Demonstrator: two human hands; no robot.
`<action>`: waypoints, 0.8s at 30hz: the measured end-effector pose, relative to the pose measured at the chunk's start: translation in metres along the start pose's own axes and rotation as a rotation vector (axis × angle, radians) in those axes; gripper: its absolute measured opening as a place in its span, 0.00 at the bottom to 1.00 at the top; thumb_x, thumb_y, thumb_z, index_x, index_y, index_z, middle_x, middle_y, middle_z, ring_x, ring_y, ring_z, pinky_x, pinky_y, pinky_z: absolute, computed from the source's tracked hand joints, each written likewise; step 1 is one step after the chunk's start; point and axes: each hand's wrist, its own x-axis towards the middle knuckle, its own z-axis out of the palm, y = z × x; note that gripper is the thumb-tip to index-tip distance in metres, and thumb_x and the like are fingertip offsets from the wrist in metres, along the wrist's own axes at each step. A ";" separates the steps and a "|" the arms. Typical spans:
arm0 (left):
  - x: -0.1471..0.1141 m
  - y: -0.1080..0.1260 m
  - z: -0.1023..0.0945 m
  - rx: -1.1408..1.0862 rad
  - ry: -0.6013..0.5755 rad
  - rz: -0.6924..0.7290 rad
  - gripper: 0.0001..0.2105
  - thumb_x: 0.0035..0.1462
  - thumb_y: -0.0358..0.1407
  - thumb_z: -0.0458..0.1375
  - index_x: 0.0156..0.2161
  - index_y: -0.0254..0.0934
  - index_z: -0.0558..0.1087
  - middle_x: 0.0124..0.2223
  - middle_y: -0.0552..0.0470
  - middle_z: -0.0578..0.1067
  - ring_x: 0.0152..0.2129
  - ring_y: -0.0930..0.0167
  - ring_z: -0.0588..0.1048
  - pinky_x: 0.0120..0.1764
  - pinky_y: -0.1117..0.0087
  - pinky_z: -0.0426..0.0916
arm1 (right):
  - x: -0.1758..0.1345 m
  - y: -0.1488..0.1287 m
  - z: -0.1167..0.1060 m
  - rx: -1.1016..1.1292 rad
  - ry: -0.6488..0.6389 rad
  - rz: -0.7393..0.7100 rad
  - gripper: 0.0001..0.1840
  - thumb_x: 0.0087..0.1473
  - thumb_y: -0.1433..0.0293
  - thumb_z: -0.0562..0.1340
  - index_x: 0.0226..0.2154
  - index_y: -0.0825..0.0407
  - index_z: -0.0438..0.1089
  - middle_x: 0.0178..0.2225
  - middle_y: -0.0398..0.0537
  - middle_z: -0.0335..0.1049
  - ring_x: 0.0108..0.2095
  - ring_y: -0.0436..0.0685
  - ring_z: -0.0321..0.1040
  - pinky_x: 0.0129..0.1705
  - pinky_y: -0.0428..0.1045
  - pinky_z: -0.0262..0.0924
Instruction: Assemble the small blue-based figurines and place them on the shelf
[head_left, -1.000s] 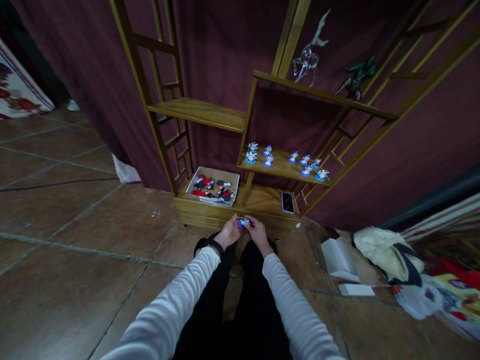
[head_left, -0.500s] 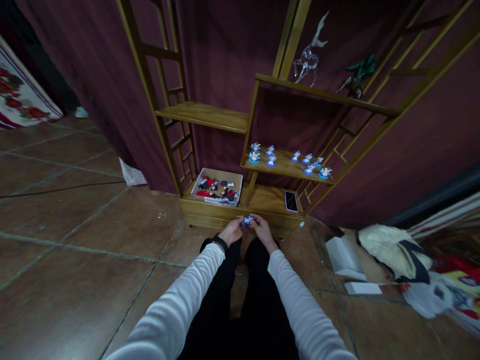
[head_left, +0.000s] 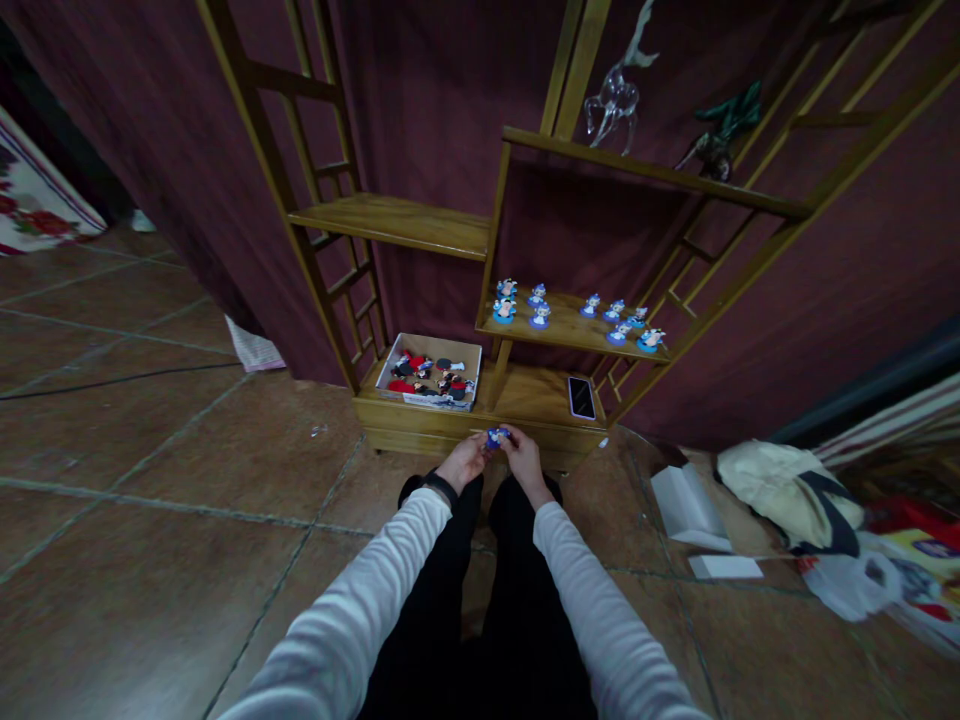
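Note:
A small blue-and-white figurine (head_left: 496, 437) is held between my two hands, in front of the low cabinet. My left hand (head_left: 465, 461) has its fingers closed on the figurine's left side. From the right, my right hand (head_left: 523, 458) pinches it too. Several similar figurines, among them one (head_left: 540, 315), stand upright on the small wooden shelf (head_left: 574, 328) above. To the left, an open cardboard box (head_left: 471, 362) on the cabinet's lower board holds several red and black figures (head_left: 412, 387), lying in a jumble.
A phone (head_left: 581, 398) lies on the lower board at the right. A clear glass animal (head_left: 615, 105) and a dark green statuette (head_left: 724, 135) stand on the upper shelf. White boxes (head_left: 690, 508), a cream bag (head_left: 787, 490) and plastic bags (head_left: 851, 580) lie on the floor at right.
The view has shifted slightly. Both hands still hold the figurine in nearly the same spot, and it looks slightly turned between the fingers.

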 end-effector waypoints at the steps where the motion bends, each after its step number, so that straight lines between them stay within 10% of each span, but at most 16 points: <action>1: 0.001 0.000 0.000 0.004 -0.002 -0.004 0.06 0.55 0.24 0.52 0.29 0.30 0.70 0.26 0.50 0.73 0.22 0.77 0.71 0.27 0.77 0.65 | 0.000 -0.001 -0.001 -0.011 -0.001 -0.005 0.17 0.49 0.64 0.59 0.43 0.50 0.71 0.40 0.49 0.74 0.39 0.57 0.71 0.46 0.53 0.63; 24: 0.001 0.001 0.000 -0.003 -0.057 0.003 0.04 0.55 0.25 0.54 0.35 0.29 0.71 0.30 0.46 0.76 0.26 0.73 0.75 0.33 0.73 0.71 | -0.013 -0.012 -0.001 -0.011 0.053 -0.075 0.20 0.49 0.70 0.57 0.47 0.49 0.67 0.42 0.48 0.71 0.39 0.54 0.69 0.44 0.50 0.63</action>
